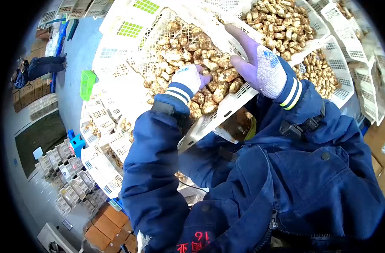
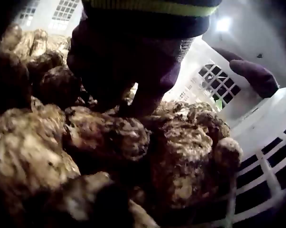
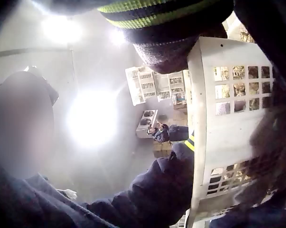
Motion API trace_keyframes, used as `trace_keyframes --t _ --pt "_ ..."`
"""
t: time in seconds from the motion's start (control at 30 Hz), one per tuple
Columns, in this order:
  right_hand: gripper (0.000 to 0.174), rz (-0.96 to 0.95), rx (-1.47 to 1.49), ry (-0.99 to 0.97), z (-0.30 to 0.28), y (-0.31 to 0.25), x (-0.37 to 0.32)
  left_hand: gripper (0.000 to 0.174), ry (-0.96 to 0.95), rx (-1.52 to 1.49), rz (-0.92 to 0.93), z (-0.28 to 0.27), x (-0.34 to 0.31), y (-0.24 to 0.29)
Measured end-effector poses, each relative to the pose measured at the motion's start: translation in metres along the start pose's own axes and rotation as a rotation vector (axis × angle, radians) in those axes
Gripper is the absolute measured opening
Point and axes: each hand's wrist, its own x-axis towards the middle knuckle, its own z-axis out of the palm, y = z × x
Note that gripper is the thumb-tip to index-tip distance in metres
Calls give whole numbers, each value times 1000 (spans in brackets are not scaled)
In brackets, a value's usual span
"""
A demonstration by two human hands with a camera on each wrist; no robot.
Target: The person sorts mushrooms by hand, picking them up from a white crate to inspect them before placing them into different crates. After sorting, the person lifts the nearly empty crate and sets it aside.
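Note:
My left hand (image 1: 189,79), in a pale glove with purple fingers, reaches down among knobbly brown-and-white tuber-like pieces (image 1: 213,99) in a white plastic crate (image 1: 215,120). Its fingertips are hidden in the pile; I cannot tell whether they pinch a piece. In the left wrist view its dark fingers (image 2: 154,95) point down between the pieces. My right hand (image 1: 262,67), gloved alike, has its fingers extended and spread at the crate's right side. Its thumb (image 2: 254,73) shows over the crate wall in the left wrist view. The right wrist view shows that crate's perforated side (image 3: 228,128) close beside the hand.
More white crates with smaller tuber-like pieces (image 1: 281,29) stand at the right. A green basket (image 1: 87,84) and stacked crates (image 1: 74,181) are at the left. Cardboard boxes (image 1: 108,227) sit at the lower left. Another person (image 1: 40,69) is further off.

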Motion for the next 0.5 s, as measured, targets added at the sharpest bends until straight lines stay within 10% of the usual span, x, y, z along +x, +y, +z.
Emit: trace_keyframes --t 0.17,0.2,0.27,0.4,0.43,0.5 --pt "59 -42 2 10 0 -1 1 51 -38 -263 -30 -20 -10 -4" --pt "59 -17 4 7 0 0 -2 45 -76 -875 -70 -9 -4 -29" --pt "60 -2 45 14 2 0 -1 46 -98 -1308 443 -22 -15 -64" --pt "61 17 -20 -8 -1 -4 0 47 -275 -2097 382 -44 -54 -62" --pt "62 9 -9 -5 0 -3 0 47 -477 -2141 541 -40 -37 -57" --pt "62 -4 7 4 1 -1 0 42 102 -1456 237 -36 -19 -37"
